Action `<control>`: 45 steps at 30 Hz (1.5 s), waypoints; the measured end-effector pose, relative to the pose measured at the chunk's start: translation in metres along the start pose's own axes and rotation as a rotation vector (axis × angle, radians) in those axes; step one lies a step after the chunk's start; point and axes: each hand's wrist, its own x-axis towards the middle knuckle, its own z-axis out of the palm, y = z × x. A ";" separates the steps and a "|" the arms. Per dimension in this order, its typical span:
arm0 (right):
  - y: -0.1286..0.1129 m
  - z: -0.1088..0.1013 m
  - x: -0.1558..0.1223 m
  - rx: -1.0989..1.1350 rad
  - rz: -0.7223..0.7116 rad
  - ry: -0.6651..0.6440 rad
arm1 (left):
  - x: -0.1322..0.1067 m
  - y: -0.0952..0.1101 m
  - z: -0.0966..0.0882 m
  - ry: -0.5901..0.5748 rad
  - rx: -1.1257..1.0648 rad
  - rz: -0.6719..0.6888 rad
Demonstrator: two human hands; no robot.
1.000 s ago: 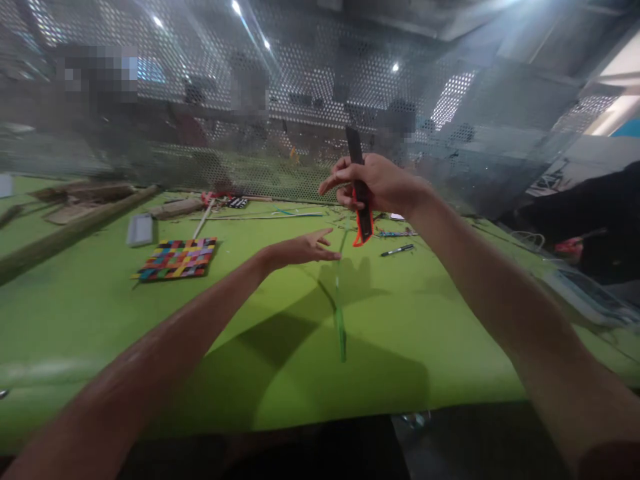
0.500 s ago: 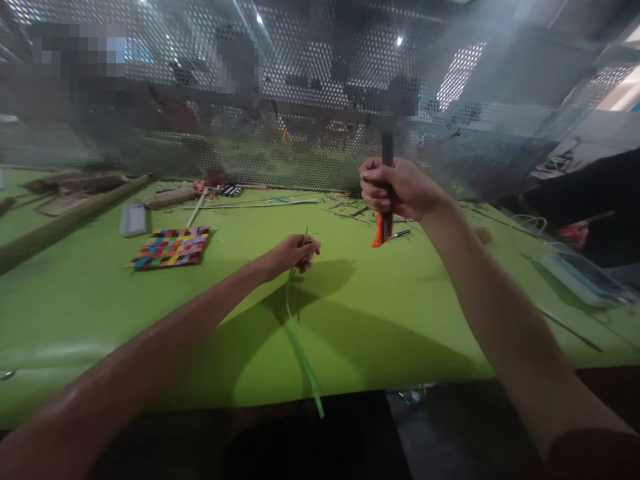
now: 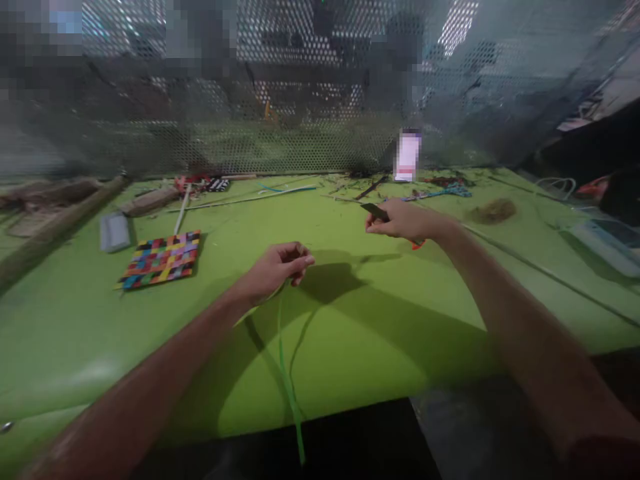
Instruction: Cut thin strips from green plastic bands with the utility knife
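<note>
Between the thumb and fingers of my left hand [image 3: 277, 270] is a thin green strip [image 3: 283, 353], closed in a pinch. The strip hangs down from the hand past the table's front edge. To the right and slightly farther back, my right hand [image 3: 397, 219] is wrapped around an orange-handled knife. The knife's dark, flat blade [image 3: 375, 212] points up and left, and a bit of orange handle [image 3: 418, 245] shows under the wrist. The knife and the strip are apart. Most of the grip is hidden by my fingers.
A woven multicoloured mat [image 3: 163, 259] lies left on the green table [image 3: 225, 220], near a pale box [image 3: 115, 231]. A long pole [image 3: 60, 230] runs along the left. A lit phone [image 3: 407, 157] stands at the back before a perforated metal screen [image 3: 300, 147]. Scraps lie along the back.
My right hand has come down and tipped the knife from upright to nearly level, blade leftward. My left hand has shifted slightly left and nearer, still pinching the strip. The view has shifted.
</note>
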 end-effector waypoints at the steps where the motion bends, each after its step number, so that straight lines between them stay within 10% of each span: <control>1: 0.003 0.001 0.000 -0.014 0.011 -0.011 | 0.000 -0.001 0.000 0.015 -0.017 0.005; 9: 0.017 0.007 0.003 0.005 0.105 0.130 | -0.001 -0.002 0.007 0.177 0.129 0.040; 16: -0.050 0.037 -0.009 0.195 -0.077 0.126 | -0.002 -0.005 0.019 0.265 0.324 0.050; 22: -0.088 0.067 -0.016 0.067 -0.223 0.012 | 0.000 -0.011 0.022 0.212 0.255 0.103; 32: -0.084 0.080 -0.016 0.042 -0.246 0.106 | 0.001 -0.021 0.022 0.119 0.206 0.177; 38: -0.079 0.085 -0.016 0.031 -0.242 0.273 | -0.003 -0.012 0.026 -0.144 -0.044 0.058; 45: -0.074 0.091 -0.014 -0.026 -0.163 0.396 | -0.001 -0.013 0.026 -0.084 -0.157 0.024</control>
